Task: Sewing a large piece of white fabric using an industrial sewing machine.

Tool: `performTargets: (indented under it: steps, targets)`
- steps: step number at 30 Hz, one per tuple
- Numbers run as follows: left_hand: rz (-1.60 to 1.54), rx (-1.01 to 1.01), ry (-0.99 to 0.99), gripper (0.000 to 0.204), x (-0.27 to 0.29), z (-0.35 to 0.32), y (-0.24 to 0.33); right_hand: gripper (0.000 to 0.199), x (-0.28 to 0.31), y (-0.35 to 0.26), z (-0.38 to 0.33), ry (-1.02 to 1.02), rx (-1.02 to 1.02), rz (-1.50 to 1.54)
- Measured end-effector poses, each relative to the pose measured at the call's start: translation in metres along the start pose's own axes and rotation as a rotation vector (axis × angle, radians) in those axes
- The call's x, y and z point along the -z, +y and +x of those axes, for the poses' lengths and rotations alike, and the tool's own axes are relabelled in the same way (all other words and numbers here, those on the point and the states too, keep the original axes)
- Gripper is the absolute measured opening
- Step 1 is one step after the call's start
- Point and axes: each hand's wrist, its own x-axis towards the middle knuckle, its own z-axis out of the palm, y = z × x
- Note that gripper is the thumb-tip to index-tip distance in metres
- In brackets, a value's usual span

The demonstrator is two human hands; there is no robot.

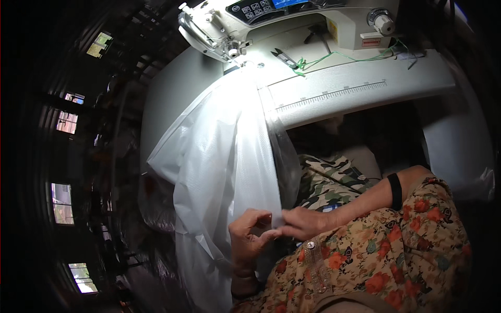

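Sheeting of white, thin, glossy material (209,167) descends from the white sewing machine (352,26); curled left hand (246,233) before its lower part, right hand (307,223) at its right edge; whether either pinches it cannot be told.

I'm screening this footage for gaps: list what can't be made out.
All in the head view:
- Whether the left hand and right hand pinch the white sheet: overlap and small size hide it.
- Top of the sewing machine: cut off by the upper edge.
- Where sheet meets machine: washed out by glare.
- Left background: mostly lost in darkness.
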Motion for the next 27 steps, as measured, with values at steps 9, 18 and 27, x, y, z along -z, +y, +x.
performTargets:
  steps: [9,18,27]
  targets:
    - [0.016,0.237,0.075,0.010,-0.016,-0.001,-0.017,0.040,0.018,-0.018,0.007,-0.243,0.175,-0.688]
    - [-0.506,0.232,0.398,0.016,-0.012,0.003,-0.006,0.044,0.067,0.077,0.011,0.867,-0.188,0.319]
    - [-0.577,0.126,0.369,0.014,-0.003,0.011,-0.011,0.014,0.068,0.030,-0.012,-0.006,-0.009,0.761]
